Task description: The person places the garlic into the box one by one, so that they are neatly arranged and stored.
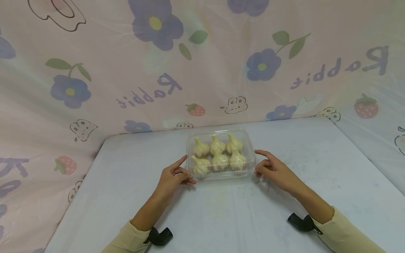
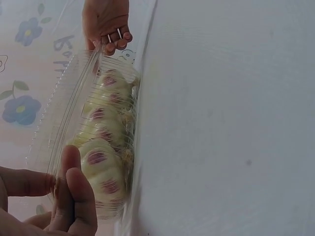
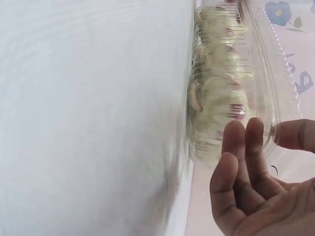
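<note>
A clear plastic clamshell box (image 1: 221, 173) of several garlic bulbs (image 1: 219, 161) stands on the white table. In the head view the bulbs lie in two rows with stems pointing away. My left hand (image 1: 172, 177) is at the box's left side, index finger stretched along it. In the left wrist view, thumb and curled fingers (image 2: 70, 157) pinch the rim. On the opposite side my right hand (image 1: 275, 172) does likewise, its thumb above the rim and other fingers (image 3: 234, 140) below it. The lid lies over the bulbs.
The white tabletop (image 1: 215, 214) stretches around the box. A patterned cloth (image 1: 202, 70) with flowers and rabbits hangs behind the table's back edge. Black curved pieces (image 1: 161, 236) sit at both sleeve cuffs.
</note>
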### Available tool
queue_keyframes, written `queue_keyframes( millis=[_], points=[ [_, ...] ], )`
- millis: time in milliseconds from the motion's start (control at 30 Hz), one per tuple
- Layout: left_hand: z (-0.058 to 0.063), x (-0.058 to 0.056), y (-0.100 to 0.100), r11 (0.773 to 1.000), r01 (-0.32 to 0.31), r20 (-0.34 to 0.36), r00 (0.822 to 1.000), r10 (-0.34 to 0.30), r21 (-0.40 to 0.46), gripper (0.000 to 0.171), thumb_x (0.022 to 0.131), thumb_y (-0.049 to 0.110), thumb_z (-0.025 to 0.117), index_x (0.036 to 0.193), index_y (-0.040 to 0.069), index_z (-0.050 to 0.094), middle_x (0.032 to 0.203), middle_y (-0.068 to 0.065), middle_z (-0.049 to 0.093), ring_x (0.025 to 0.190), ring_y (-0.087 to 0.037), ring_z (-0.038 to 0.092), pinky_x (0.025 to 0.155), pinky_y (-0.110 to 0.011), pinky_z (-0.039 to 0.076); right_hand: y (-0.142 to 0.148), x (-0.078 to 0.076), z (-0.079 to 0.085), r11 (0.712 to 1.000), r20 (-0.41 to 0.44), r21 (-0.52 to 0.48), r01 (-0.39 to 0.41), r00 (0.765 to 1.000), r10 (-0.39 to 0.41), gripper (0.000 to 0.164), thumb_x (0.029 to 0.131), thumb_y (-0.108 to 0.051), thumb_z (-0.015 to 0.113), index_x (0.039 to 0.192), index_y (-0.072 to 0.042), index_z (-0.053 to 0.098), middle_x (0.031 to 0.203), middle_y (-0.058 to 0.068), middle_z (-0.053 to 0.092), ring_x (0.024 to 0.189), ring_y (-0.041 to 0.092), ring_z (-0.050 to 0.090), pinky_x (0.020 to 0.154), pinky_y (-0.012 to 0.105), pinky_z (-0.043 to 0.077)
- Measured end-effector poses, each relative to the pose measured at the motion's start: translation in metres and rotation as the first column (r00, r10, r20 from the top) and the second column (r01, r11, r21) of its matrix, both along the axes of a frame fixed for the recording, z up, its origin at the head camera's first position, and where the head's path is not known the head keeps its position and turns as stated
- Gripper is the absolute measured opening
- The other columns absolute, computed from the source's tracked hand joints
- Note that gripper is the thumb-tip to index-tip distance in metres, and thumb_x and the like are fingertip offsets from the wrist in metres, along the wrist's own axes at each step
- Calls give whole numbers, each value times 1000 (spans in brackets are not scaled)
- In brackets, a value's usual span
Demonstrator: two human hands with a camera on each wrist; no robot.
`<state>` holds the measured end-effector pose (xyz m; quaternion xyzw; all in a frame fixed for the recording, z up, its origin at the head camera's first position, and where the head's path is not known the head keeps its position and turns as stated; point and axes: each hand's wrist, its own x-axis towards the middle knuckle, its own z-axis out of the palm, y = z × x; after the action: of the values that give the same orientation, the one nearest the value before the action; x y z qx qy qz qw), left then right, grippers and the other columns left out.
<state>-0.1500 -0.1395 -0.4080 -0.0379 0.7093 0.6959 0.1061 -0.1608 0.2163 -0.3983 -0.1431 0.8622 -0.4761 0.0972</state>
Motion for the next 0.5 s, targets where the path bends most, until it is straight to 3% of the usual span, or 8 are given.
queue_keyframes(
  millis=[500],
  points=[
    [3, -1, -2, 999, 45, 6, 999, -45, -9, 67, 94, -3, 58, 153, 22, 39, 86, -7, 67, 73, -16, 72, 80, -37, 62, 1, 0, 0, 1000, -4, 3, -3, 1000, 3, 61, 104, -21, 52, 156, -6, 24, 101, 11, 71, 87, 12, 66, 77, 27, 55]
  ],
)
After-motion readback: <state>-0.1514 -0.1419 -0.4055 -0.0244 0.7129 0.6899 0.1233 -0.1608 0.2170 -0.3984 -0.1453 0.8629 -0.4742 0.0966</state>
